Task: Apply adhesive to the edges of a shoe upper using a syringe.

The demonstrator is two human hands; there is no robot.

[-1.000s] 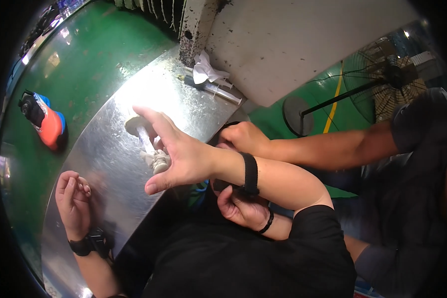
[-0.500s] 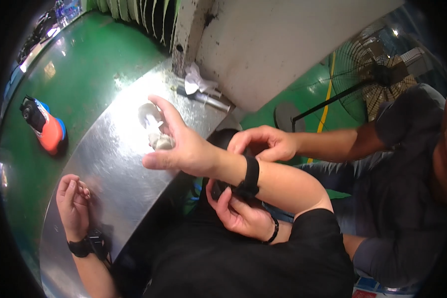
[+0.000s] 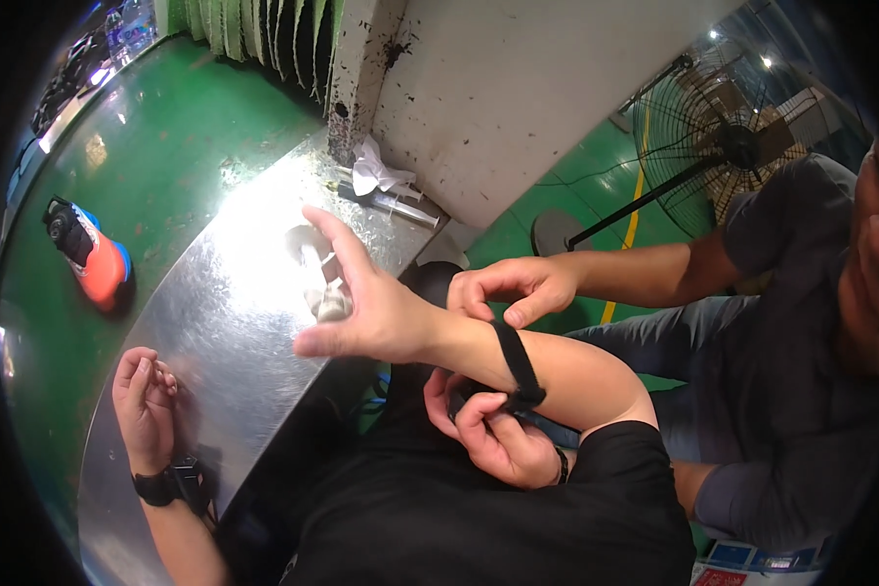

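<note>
Loosely curled and palm up, my left hand point(image 3: 146, 410) rests on a shiny metal table point(image 3: 225, 352) with nothing in it; a black band with a small box-shaped device point(image 3: 188, 481) is round that wrist. My right hand point(image 3: 371, 308) is raised, its thumb and index finger spread wide. Beyond it, in the glare, shows a pale shape with rounded ends point(image 3: 332, 303); I cannot make out what it is. A co-worker's two hands work at a black strap point(image 3: 521, 361) round my right wrist: one hand point(image 3: 518, 291) above, one point(image 3: 508, 444) below, gripping a dark piece.
An orange, blue and black shoe-like thing point(image 3: 93, 254) lies on the green floor at left. White crumpled paper point(image 3: 376, 171) and a metal tube point(image 3: 405, 208) lie at the table's far corner, beside a scuffed pale panel point(image 3: 518, 98). A black fan point(image 3: 737, 146) stands behind the co-worker.
My right hand has shifted slightly right and nearer. The co-worker's lower hand has moved right, and the strap now sits more slanted on my forearm. My left hand has hardly moved.
</note>
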